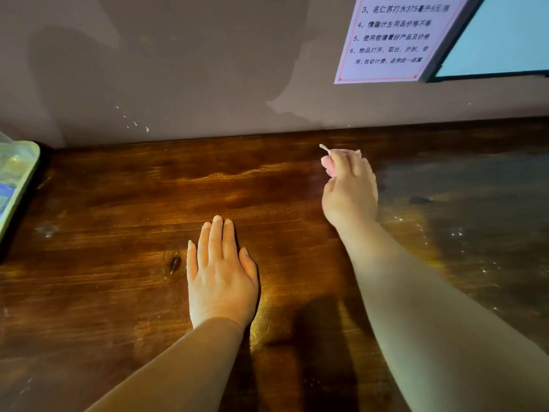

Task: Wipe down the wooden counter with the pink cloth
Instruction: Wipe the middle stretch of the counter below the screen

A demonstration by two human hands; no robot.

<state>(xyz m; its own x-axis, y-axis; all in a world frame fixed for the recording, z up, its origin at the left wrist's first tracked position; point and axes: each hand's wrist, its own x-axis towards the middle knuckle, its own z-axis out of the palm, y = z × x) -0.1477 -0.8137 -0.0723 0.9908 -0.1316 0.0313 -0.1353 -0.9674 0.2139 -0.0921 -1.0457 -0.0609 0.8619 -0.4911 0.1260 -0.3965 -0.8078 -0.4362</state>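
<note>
Wood: dark, glossy brown counter (118,292) with visible grain and a knot left of centre; the right part of the frame shows a duller, streaked sheen with pale specks, which I take for damp or residue.
Pink cloth: bunched small in the right hand (350,188), upper right of centre, near the back edge where counter meets wall; only a pink wad (328,166) and a thin pale tag peek out at the top.
Right fingers: curled closed around the cloth, knuckles up, pressing it down toward the wood; the contact itself is hidden under the hand.
Left hand: (221,275) lies flat at centre frame, fingers together and straight, holding nothing, probably bracing the body for the long reach.
Wall: matte mauve (178,69), with darker wet-looking patches and a few small glints near the upper left.
Notice: pale printed sheet (395,40) at upper right, beside a dark-framed bright panel (499,40).
Tray: pale green plastic edge (20,179) at far left, contents unclear.
Progress: wiping seems under way; the left stretch looks shinier, so the speckled right side likely needs attention.
</note>
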